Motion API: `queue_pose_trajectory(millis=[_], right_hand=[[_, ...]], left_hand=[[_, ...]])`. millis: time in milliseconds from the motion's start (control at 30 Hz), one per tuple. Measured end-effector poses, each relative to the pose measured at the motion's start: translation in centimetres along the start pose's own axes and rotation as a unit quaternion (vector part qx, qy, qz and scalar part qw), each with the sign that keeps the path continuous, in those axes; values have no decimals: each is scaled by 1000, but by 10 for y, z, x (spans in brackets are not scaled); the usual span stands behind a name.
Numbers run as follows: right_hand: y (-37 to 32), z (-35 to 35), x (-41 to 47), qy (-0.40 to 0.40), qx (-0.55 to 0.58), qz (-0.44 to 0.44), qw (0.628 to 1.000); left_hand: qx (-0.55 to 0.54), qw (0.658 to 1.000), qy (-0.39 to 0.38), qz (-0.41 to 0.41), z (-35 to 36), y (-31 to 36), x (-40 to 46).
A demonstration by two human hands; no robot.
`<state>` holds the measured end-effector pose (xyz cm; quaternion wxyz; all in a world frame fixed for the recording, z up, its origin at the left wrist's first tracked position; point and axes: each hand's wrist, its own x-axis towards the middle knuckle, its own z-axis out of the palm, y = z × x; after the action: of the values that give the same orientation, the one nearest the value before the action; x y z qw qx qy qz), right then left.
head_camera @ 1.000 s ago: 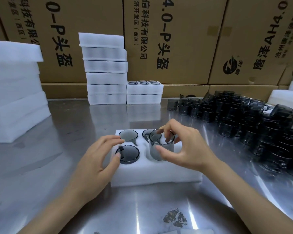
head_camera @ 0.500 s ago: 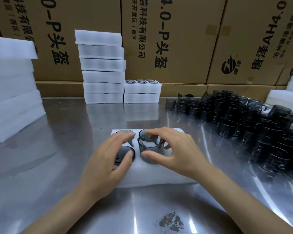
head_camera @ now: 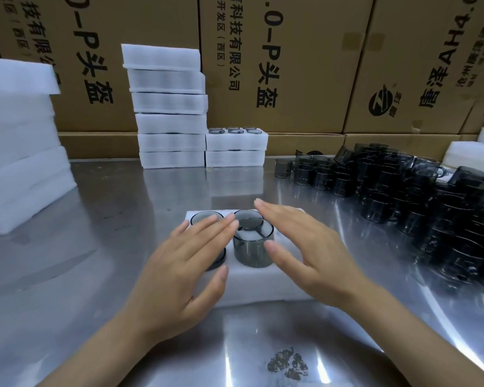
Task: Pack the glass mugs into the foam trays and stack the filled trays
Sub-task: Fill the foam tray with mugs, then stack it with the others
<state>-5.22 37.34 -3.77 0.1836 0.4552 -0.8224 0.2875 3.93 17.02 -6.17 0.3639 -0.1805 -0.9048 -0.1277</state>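
Mugs are sitting in the foam tray (head_camera: 263, 286) at the centre of the desk (head_camera: 95, 275); I am seeing one smoky glass mug (head_camera: 253, 247) standing proud of its pocket, not seated flush, with two more rims showing behind it at about 11 and 12 o'clock from it. A fourth is lying mostly hidden under my left hand (head_camera: 176, 275), at 9 o'clock from the raised mug. That hand is hovering flat over the tray's left half, fingers straight and spread wide, gripping nothing. My right hand (head_camera: 305, 252) is reaching over the tray's right half at 3 o'clock from the mug, fingers straight and together, thumb pointing at the mug's side; I cannot tell whether the thumb is touching the glass.

Farther out, at 2 o'clock, a heap of loose dark mugs (head_camera: 417, 199) is crowding the desk. At 12 o'clock a short stack of filled trays (head_camera: 235, 149) is standing just beside a tall foam stack (head_camera: 169, 107), both against cardboard boxes (head_camera: 291, 65). At 9 o'clock more foam sheets (head_camera: 20, 149) are piling up.
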Motion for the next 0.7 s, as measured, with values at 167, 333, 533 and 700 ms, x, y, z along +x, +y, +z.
queue_pose_trajectory(millis=[167,333,533,700], right_hand=[[0,3,-8,-10,-16,-9,1000],[2,8,-11,-48,-90,-24,995],[3,10,-12,-29,-100,-22,994],[3,11,-14,-6,-81,-4,997]], left_hand=[[-2,1000,-26,-8,-1,1,1],[-1,999,-48,-9,3,2,1],[-25,999,-19,-14,5,3,5],[-18,999,-37,11,6,0,-3]])
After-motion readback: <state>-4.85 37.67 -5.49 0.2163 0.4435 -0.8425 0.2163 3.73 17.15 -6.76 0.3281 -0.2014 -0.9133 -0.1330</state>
